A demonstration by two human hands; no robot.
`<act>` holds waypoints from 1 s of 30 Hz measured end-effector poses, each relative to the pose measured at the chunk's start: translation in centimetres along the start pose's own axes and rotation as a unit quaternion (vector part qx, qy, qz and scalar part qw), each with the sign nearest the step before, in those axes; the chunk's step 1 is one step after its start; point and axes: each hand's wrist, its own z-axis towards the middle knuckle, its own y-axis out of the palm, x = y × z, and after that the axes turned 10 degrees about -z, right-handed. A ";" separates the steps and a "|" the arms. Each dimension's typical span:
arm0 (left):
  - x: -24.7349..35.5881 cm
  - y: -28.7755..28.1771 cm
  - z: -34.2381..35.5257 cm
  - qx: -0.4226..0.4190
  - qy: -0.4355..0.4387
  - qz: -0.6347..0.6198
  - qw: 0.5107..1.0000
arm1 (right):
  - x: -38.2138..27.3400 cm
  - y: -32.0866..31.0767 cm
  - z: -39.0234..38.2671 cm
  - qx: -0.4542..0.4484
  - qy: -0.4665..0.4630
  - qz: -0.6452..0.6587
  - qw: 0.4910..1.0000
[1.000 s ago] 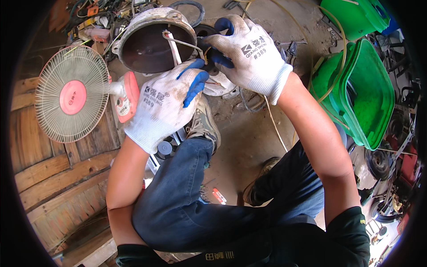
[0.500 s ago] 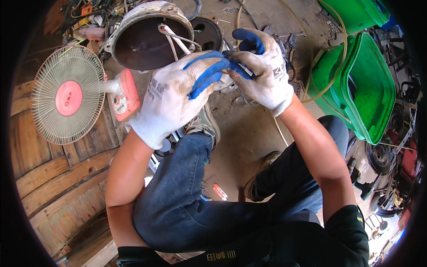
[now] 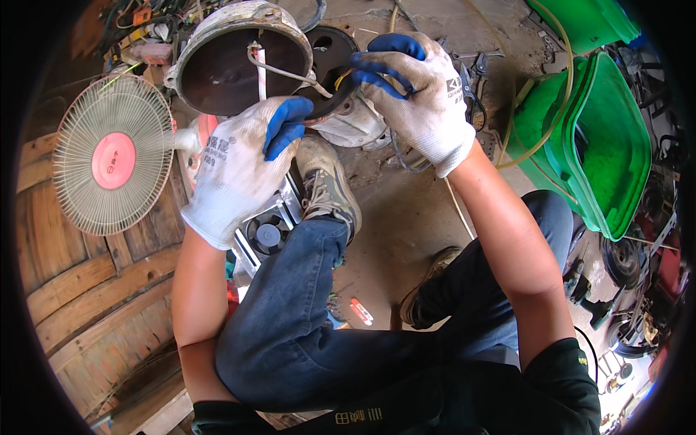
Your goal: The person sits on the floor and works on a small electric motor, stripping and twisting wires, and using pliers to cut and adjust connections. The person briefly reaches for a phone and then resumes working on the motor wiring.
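Observation:
A weathered metal housing (image 3: 210, 72) stands open at the top, with a white sleeved cable (image 3: 261, 76) and a grey cord (image 3: 290, 72) inside and over its rim. A dark plate with holes (image 3: 325, 47) lies behind it, above a pale casting (image 3: 351, 127). My right hand (image 3: 413, 94), in a white glove with blue palm, pinches a short yellow wire (image 3: 341, 80) beside the housing. My left hand (image 3: 246, 159), gloved alike, is curled just below the housing's rim; what its fingers hold, if anything, is hidden.
A pink fan (image 3: 109, 145) is at left beside wooden boards (image 3: 94, 304). Green bins (image 3: 602, 145) and hoses are at right, among tools and scrap (image 3: 623, 261). A small black fan in a metal frame (image 3: 268, 235) lies beside my left shoe (image 3: 326, 192).
Since half a second ago my hands have moved apart: the left down and leftward, the right upward to the yellow wire. The small fan below has come into fuller view.

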 end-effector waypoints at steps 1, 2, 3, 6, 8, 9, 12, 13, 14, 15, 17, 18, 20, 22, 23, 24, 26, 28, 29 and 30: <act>-0.2 0.2 0.1 0.012 -0.027 -0.008 1.000 | -0.1 0.1 0.3 -0.007 0.008 0.003 1.000; -0.2 0.3 0.1 0.024 -0.024 0.007 0.999 | -0.3 0.0 0.5 -0.014 0.015 0.005 1.000; -0.3 0.4 0.3 0.035 -0.020 0.020 0.999 | -0.6 -0.5 0.8 -0.040 0.017 -0.012 0.999; -0.7 0.8 0.2 0.078 -0.037 -0.009 0.996 | -0.7 -0.8 1.2 -0.089 0.056 0.004 0.994; -1.2 1.2 0.2 0.119 -0.056 -0.069 0.989 | -0.5 -0.8 1.1 -0.053 0.030 0.001 0.998; -1.6 1.6 0.1 0.144 -0.064 -0.110 0.981 | -0.4 -0.7 1.0 -0.036 0.016 -0.001 0.999; -1.5 1.5 0.3 0.147 -0.093 -0.084 0.981 | -1.4 -1.1 0.5 -0.012 0.104 0.085 0.991; -1.5 1.6 0.5 0.143 -0.092 -0.078 0.982 | -1.7 -1.2 0.5 -0.019 0.116 0.096 0.988; -1.4 1.7 0.8 0.139 -0.091 -0.073 0.983 | -2.0 -1.1 0.4 -0.016 0.106 0.096 0.990; -1.5 2.0 1.1 0.137 -0.080 -0.087 0.984 | -2.2 -1.2 0.4 -0.012 0.096 0.095 0.991; -0.8 1.9 1.6 0.119 -0.072 -0.023 0.990 | -2.5 -1.6 0.9 -0.025 0.051 0.071 0.996; -0.3 1.7 1.8 0.109 -0.073 0.010 0.991 | -2.5 -1.6 1.1 -0.021 0.034 0.066 0.997; -0.7 2.1 2.0 0.109 -0.055 -0.008 0.992 | -2.3 -1.6 1.5 -0.010 0.002 0.055 0.998; -1.2 2.3 1.9 0.116 -0.024 -0.011 0.993 | -2.3 -1.7 1.6 -0.038 0.007 0.051 0.998; -1.4 2.3 1.9 0.122 -0.001 -0.004 0.993 | -2.2 -1.7 1.7 -0.045 0.001 0.038 0.998; -1.4 2.3 1.9 0.126 0.022 0.001 0.992 | -2.0 -1.7 1.8 -0.053 -0.004 0.024 0.998; -1.6 2.3 2.0 0.140 0.062 0.035 0.988 | -1.9 -1.9 1.9 -0.072 0.001 0.021 0.997; -1.7 2.2 2.0 0.153 0.100 0.071 0.981 | -2.0 -1.9 2.0 -0.081 -0.006 0.029 0.996; -1.5 2.2 2.0 0.149 0.086 0.074 0.982 | -2.0 -1.7 2.1 -0.080 -0.015 0.037 0.996; -1.2 2.1 2.3 0.144 0.075 0.075 0.984 | -2.0 -1.7 2.2 -0.079 -0.025 0.042 0.996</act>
